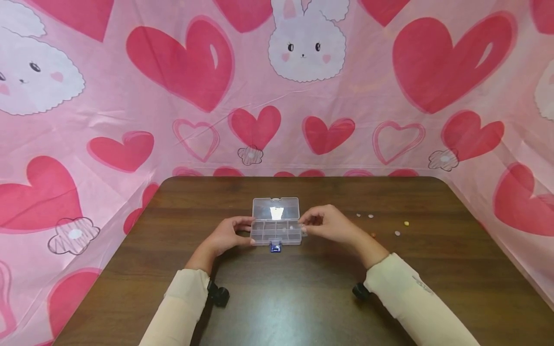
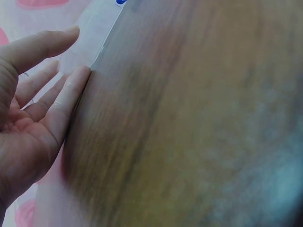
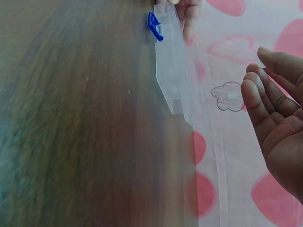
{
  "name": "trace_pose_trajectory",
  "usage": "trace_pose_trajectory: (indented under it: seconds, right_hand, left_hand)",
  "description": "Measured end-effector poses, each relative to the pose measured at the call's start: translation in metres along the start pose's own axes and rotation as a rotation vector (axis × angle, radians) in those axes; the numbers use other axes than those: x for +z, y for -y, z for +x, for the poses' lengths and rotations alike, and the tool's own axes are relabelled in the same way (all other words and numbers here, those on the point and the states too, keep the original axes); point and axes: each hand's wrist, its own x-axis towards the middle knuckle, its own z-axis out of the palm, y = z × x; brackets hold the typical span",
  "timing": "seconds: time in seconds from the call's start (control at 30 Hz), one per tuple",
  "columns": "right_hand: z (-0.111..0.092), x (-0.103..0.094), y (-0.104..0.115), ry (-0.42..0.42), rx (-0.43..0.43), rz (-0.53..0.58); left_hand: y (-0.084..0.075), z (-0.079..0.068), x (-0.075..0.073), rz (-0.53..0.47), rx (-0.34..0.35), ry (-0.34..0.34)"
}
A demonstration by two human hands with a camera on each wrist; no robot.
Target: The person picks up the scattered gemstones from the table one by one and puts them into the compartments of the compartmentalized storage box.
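A clear plastic compartment box (image 1: pixel 263 236) lies on the wooden table with its transparent lid (image 1: pixel 264 207) raised at the back and a blue latch (image 1: pixel 275 248) hanging at the front. Small pale pieces (image 1: pixel 291 228) sit in a rear compartment near the right end. My left hand (image 1: pixel 226 235) is at the box's left end, thumb by the front corner and fingers further back; the left wrist view shows those fingers extended. At the right end is my right hand (image 1: pixel 326 223), its fingertips close to the box edge. In the right wrist view its fingers bend loosely, with nothing visible between them.
Right of the right hand lie several small pebble-like pieces: a yellow one (image 1: pixel 406 223), pale ones (image 1: pixel 371 216) and an orange-brown one (image 1: pixel 373 235) beside the forearm. A pink heart-and-bunny cloth (image 1: pixel 368 96) hangs behind the table (image 1: pixel 277 298).
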Motion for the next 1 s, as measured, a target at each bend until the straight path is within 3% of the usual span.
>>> trace_pose_trajectory:
  seconds: [0.3, 0.63, 1.0]
  right_hand:
    - [0.022, 0.006, 0.001, 0.000, -0.015, 0.025]
    - [0.043, 0.014, 0.007, 0.020, 0.067, 0.040]
    - [0.063, 0.028, -0.003, 0.029, 0.087, 0.023]
  left_hand:
    - [0.003, 0.003, 0.000, -0.002, 0.015, 0.004]
    - [0.001, 0.002, -0.001, -0.006, 0.014, 0.008]
    - [0.002, 0.002, -0.001, 0.001, 0.011, 0.011]
